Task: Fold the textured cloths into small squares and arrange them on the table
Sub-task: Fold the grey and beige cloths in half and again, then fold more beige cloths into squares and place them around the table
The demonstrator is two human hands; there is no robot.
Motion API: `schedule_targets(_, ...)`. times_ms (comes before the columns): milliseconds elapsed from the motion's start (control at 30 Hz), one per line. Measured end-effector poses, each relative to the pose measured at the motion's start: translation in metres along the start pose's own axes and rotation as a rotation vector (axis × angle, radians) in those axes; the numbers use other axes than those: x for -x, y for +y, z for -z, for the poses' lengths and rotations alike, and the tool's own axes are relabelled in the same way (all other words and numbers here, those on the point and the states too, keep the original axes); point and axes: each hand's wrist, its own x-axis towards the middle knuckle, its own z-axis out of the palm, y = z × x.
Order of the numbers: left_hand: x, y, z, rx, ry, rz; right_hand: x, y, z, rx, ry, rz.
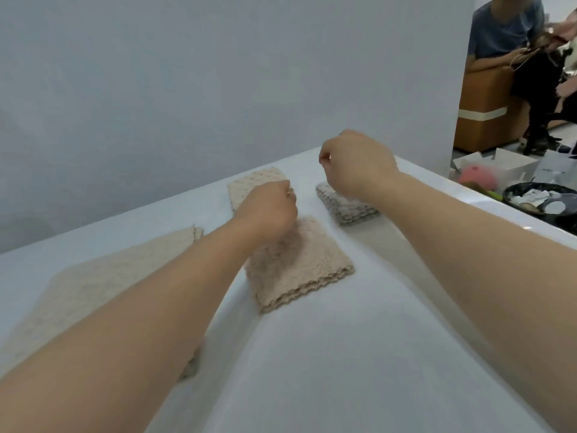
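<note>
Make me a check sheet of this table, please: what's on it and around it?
Surface: white table, smooth.
Job's things: pinkish folded cloth in the middle; grey folded cloth to its right; cream cloth behind; big beige cloth spread flat at left.
Clutter: nothing seen on the table.
Hands: left hand curled over the cloths, grip hidden; right hand curled above the grey cloth, holding nothing.
Cables: nothing seen.
Surroundings: grey wall; black bin of scraps, white boxes and a seated person at right.
</note>
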Motion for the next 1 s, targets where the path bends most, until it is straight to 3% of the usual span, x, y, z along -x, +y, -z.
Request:
schedule_targets(233, 0.108, -0.097, 0.029, 0.108, 0.133, 0.238, 0.082, -0.145, 0.007, -0.256, -0.129, 0.150)
schedule_targets(433, 0.164, -0.176, 0.053, 0.080, 0.155, 0.364, 0.111, -0.222, -0.027, -0.328, -0.324, 0.068)
schedule_targets(667, 0.198, -0.273, 0.085, 0.066, 0.270, 0.530, 0.115, -0.253, -0.074, -0.361, -0.275, -0.199)
schedule_targets(800, 0.207, -0.311, 0.082, 0.071, 0.294, 0.619, 0.113, -0.251, -0.093, -0.299, -0.211, -0.224)
schedule_targets(1000, 0.202, -0.317, 0.079, 0.101, 0.331, 0.571, 0.113, -0.252, -0.088, -0.234, -0.155, -0.202)
